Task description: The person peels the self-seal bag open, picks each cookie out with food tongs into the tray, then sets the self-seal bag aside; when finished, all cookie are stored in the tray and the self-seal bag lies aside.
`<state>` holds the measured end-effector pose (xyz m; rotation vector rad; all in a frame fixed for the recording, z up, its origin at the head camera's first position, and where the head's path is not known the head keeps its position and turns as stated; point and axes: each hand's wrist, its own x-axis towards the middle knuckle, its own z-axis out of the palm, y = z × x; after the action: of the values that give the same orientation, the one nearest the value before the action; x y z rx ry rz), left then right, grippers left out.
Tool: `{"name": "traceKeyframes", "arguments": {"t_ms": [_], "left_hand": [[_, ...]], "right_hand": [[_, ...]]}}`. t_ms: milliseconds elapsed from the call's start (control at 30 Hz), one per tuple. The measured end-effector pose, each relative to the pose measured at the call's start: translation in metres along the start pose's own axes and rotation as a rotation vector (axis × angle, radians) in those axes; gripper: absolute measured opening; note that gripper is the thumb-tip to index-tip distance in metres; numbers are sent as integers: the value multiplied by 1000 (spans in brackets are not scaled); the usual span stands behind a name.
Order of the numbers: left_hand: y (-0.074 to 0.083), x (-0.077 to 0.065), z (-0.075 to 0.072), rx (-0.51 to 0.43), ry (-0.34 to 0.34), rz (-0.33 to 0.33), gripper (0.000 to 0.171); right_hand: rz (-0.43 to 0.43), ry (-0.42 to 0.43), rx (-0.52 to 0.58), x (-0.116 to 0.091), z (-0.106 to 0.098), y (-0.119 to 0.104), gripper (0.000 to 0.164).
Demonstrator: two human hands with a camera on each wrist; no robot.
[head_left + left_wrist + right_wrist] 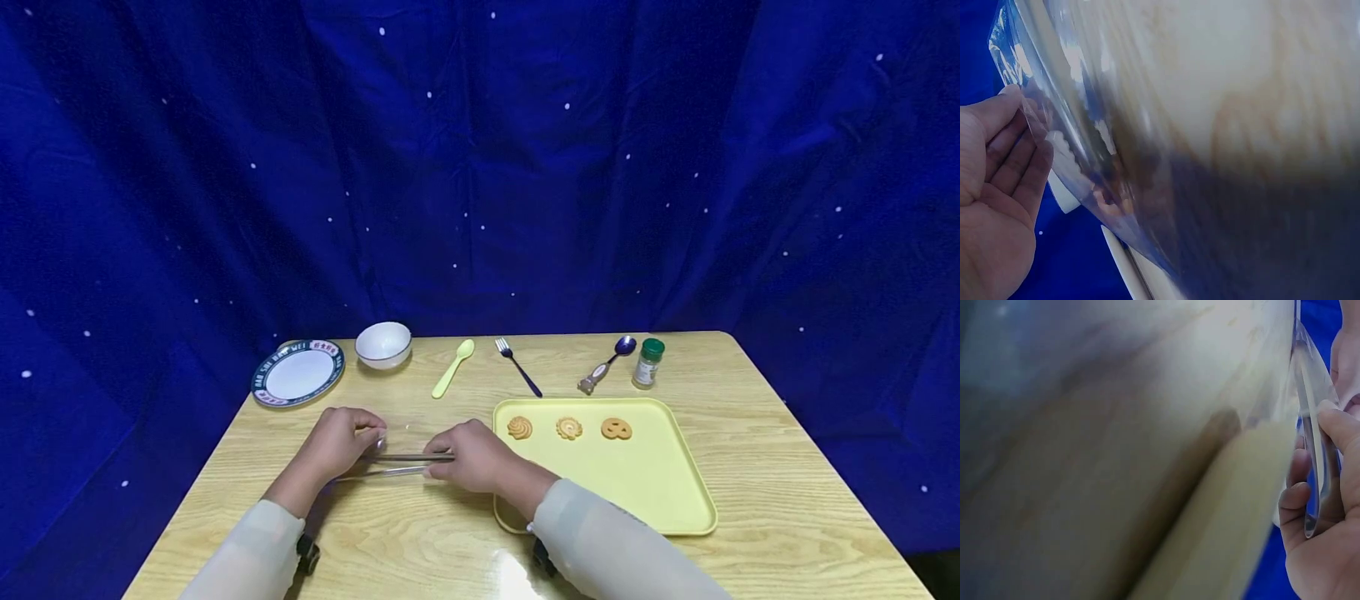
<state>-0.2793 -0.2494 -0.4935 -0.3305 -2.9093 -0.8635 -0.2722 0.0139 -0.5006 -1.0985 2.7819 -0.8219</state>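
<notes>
Between thumb and fingers, my left hand (343,442) pinches the edge of a clear plastic bag (1035,119). My right hand (474,457) grips one end of a pair of metal tongs (408,457), whose two arms stretch leftward towards the left hand, above the table. Seen from the right wrist, the tongs' bent end (1311,525) lies in the palm, and clear film is around the metal nearer the thumb. The left wrist view shows the tongs through the plastic; their far tips are hard to make out.
A yellow tray (637,500) with three cookies (568,428) lies beside my right forearm. Along the back stand a patterned plate (300,373), white bowl (383,346), yellow spoon (453,369), fork (519,367), dark spoon (606,365) and green-capped shaker (648,363).
</notes>
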Motion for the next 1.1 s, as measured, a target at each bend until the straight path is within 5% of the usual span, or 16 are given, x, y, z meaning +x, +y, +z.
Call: {"name": "traceKeyframes", "arguments": {"t_ms": [733, 1100], "left_hand": [[-2, 0, 0, -30, -14, -70, 9], [-1, -2, -4, -28, -12, -73, 10]], "right_hand": [[113, 65, 79, -67, -62, 48, 22], [203, 148, 122, -131, -104, 91, 23]]}}
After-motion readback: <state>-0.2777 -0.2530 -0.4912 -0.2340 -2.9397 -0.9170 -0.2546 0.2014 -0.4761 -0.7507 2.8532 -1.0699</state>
